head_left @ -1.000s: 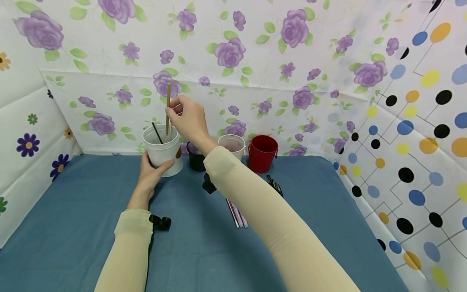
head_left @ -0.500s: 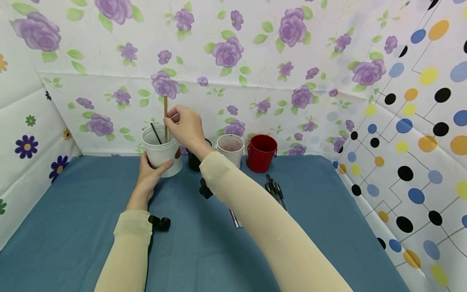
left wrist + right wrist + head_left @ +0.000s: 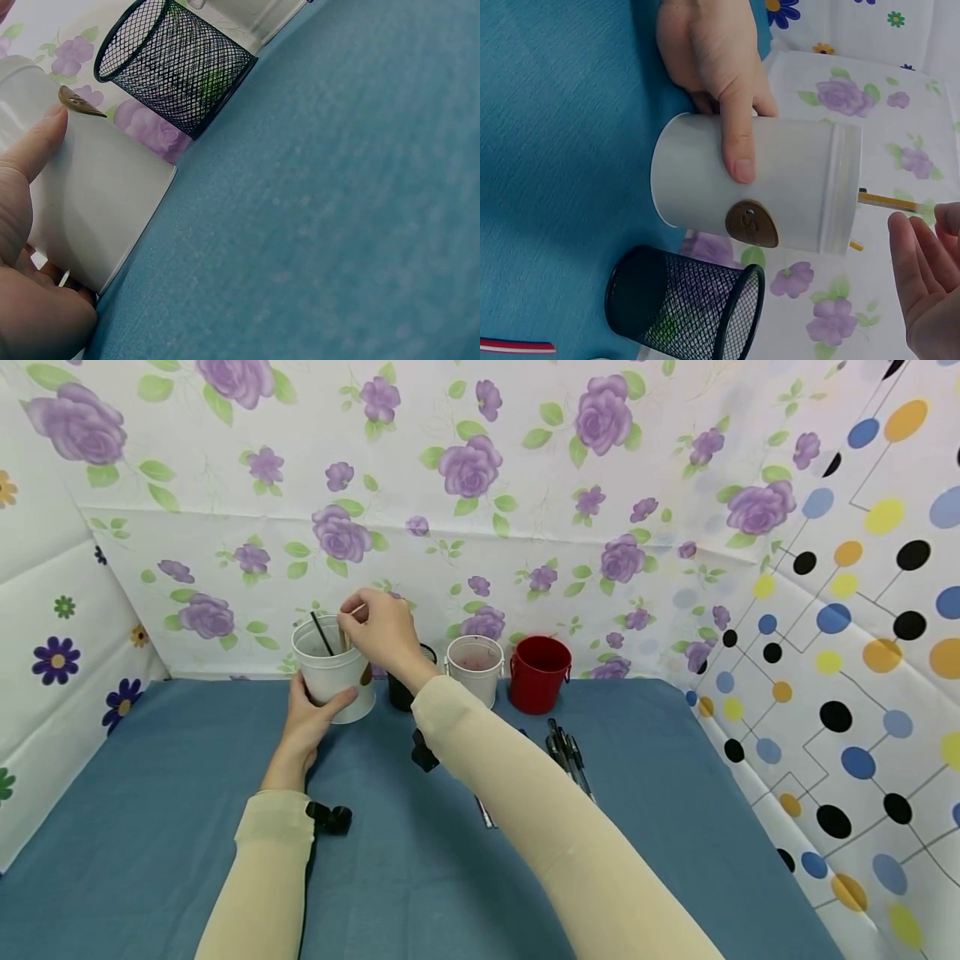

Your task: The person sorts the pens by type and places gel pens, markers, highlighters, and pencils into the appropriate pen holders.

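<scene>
While left hand [image 3: 306, 720] grips a bucket [image 3: 799, 176], right hand [image 3: 382, 627] (seemingly) touches a pencil [image 3: 889, 201].

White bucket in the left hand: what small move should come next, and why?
Perhaps the right hand should release the yellow stick: only a short length shows above the rim of the white bucket, and the left hand holds the bucket.

A black mesh cup [image 3: 184, 71] stands near a small white bucket [image 3: 474, 675], with a red bucket [image 3: 540, 677] just right of that. Dark pens [image 3: 576, 758] lie bunched on the blue-covered table [image 3: 675, 835]. Purple-flowered cloth [image 3: 480, 468] hangs behind, dot-patterned cloth [image 3: 862, 677] at the right.
</scene>
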Demonstrator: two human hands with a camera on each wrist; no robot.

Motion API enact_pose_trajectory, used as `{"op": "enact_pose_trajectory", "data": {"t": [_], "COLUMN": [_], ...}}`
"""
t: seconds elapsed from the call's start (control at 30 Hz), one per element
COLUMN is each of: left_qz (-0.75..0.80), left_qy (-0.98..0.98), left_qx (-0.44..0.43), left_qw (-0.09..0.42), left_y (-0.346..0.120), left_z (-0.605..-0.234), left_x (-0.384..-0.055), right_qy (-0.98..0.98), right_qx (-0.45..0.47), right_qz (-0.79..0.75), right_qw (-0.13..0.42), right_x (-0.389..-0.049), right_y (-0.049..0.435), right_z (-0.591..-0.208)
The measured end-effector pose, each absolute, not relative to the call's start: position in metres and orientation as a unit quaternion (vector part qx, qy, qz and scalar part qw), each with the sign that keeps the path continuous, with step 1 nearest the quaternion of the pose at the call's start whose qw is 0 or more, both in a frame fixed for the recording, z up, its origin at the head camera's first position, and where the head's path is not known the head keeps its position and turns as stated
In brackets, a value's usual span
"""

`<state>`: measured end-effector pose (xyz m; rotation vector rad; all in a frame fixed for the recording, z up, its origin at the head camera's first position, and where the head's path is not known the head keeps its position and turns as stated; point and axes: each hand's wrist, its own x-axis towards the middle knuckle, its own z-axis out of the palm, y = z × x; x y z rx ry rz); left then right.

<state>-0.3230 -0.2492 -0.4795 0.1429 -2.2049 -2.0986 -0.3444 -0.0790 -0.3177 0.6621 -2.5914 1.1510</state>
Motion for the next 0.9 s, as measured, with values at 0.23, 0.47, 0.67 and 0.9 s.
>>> {"op": "enact_pose_trajectory", "data": {"t": [0.23,0.47,0.67,0.9], "left_qz": [-0.689,-0.684,-0.682,-0.683], "left_qy": [-0.722,-0.727,-0.729,-0.728], "left_qx": [0.048,0.043,0.043,0.044], "left_qw": [0.040,0.042,0.045,0.046], "left_y": [-0.243,-0.242,-0.241,-0.242], "left_z": [-0.459,-0.458,-0.460,-0.460], "left_x": [-0.309,-0.307,-0.307,-0.307], "right_qy": [-0.886,-0.882,-0.881,-0.893], "right_qx": [0.234,0.264,0.286,0.264], "right_qz": [0.383,0.371,0.359,0.352], "right_qw": [0.114,0.117,0.112,0.091], "right_x": [-0.345,-0.341,-0.329,-0.308], "right_y": [-0.069,-0.049,-0.022,0.011], "right_z": [-0.317,-0.315,-0.313,-0.319]}}
